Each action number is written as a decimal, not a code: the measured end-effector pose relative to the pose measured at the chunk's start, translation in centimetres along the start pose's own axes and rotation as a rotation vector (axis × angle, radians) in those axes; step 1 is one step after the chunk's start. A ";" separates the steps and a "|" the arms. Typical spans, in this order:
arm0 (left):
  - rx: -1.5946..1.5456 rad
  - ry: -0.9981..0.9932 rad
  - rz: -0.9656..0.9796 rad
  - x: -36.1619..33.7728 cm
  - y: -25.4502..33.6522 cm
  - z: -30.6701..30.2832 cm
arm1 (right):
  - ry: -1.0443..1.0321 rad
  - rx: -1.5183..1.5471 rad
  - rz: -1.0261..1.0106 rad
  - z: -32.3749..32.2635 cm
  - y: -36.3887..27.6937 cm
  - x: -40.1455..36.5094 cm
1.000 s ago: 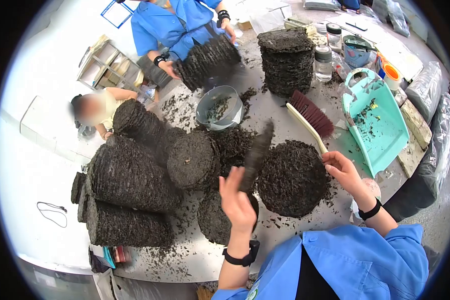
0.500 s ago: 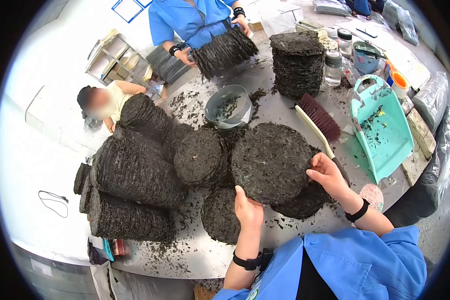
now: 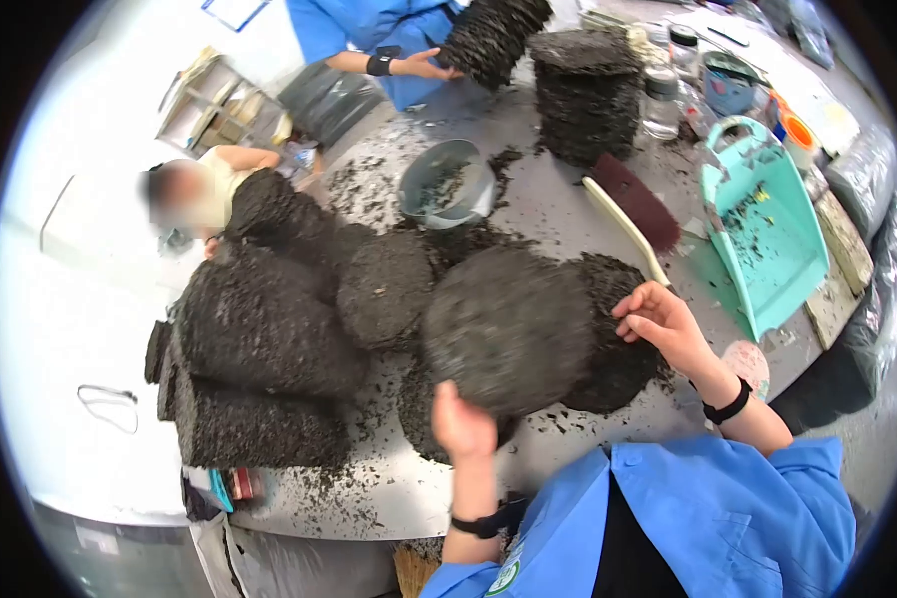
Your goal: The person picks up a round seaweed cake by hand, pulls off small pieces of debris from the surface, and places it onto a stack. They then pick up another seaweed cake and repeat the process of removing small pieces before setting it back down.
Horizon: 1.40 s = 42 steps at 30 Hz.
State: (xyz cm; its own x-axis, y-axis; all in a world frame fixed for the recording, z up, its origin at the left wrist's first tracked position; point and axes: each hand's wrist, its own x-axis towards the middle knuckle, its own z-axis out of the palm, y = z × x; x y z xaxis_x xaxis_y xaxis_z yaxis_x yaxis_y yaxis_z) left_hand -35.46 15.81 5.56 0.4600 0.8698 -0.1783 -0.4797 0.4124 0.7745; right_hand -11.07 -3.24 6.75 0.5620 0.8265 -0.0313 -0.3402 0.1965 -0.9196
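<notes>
My left hand [image 3: 463, 424], smeared by motion, grips the lower edge of a round, dark dried seaweed sheet [image 3: 508, 329], its thumb over the top face. The sheet is raised and tilted, blurred too. At the right, my right hand [image 3: 665, 324] is off that sheet, thumb and fingers apart and curved. Its fingertips overlap the edge of another round seaweed pile [image 3: 613, 384] lying on the table. Partly hidden under the held sheet is one more round seaweed piece [image 3: 421, 414]. Just left of it stands a round seaweed stack [image 3: 387, 291].
Long seaweed rolls [image 3: 269, 329] fill the left side. A clear bowl [image 3: 448, 184], a tall seaweed stack [image 3: 588, 100], a brush [image 3: 636, 204], a teal dustpan [image 3: 772, 239] and jars [image 3: 660, 105] stand farther back. Across the table a co-worker's hand [image 3: 424, 66] holds a seaweed stack [image 3: 493, 40].
The held sheet has moved left with my left hand, while my right hand has let go of its edge. The co-worker has swung their stack up and to the right.
</notes>
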 end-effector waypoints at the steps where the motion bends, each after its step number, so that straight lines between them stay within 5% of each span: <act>1: 0.010 0.068 -0.032 -0.2 1.4 -1.9 | 0.007 -0.070 -0.049 -0.8 0.1 -0.2; 6: 0.277 0.335 0.102 -1.9 4.6 -11.4 | 0.201 -0.221 -0.105 -5.6 0.9 -0.5; 8: 1.019 0.414 0.456 -2.1 4.7 -11.8 | 0.207 -0.246 -0.072 -6.4 1.1 -1.0; 10: 1.243 0.445 0.613 -2.5 5.1 -7.8 | 0.207 -0.272 -0.040 -6.4 1.1 -1.1; 12: 1.408 0.170 0.721 -2.3 4.6 -4.4 | 0.204 -0.418 0.004 -5.7 0.9 -1.3; 16: 1.606 -0.707 0.632 -3.1 -0.1 4.1 | 0.186 -0.647 0.012 -5.0 0.8 -1.4; 22: 1.625 -0.929 0.572 -3.0 -5.3 5.6 | 0.163 -0.775 -0.088 -3.9 -0.1 -1.9; 28: 1.623 -0.984 0.679 -3.4 -4.9 5.6 | 0.095 -0.275 0.106 -4.5 0.4 -1.5; 30: 1.586 -0.973 0.656 -3.6 -4.7 5.7 | 0.098 -0.267 0.117 -4.5 0.1 -1.6; 34: 1.405 -0.866 0.915 -2.1 -2.5 6.0 | 0.092 -0.203 0.155 -3.9 -0.6 -2.1; 36: 1.178 -0.559 0.870 -1.1 -0.7 6.9 | 0.083 -0.228 0.138 -3.8 -0.8 -2.2; 38: 1.064 -0.119 0.561 -0.1 0.4 5.0 | 0.061 -0.255 0.119 -3.7 -0.9 -2.2; 41: 0.386 0.266 0.387 2.5 0.9 4.2 | -0.008 -0.316 0.096 -3.9 -0.3 -2.3; 42: 0.389 0.283 0.412 2.8 0.9 3.3 | -0.011 -0.320 0.079 -4.0 -0.2 -2.5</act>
State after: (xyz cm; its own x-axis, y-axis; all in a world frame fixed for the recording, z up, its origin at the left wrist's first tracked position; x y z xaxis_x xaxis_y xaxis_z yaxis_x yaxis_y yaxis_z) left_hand -32.15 17.70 7.82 0.0544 0.9961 0.0695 -0.2436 -0.0542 0.9683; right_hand -9.37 -7.41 5.41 0.5343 0.8389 -0.1042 -0.1271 -0.0421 -0.9910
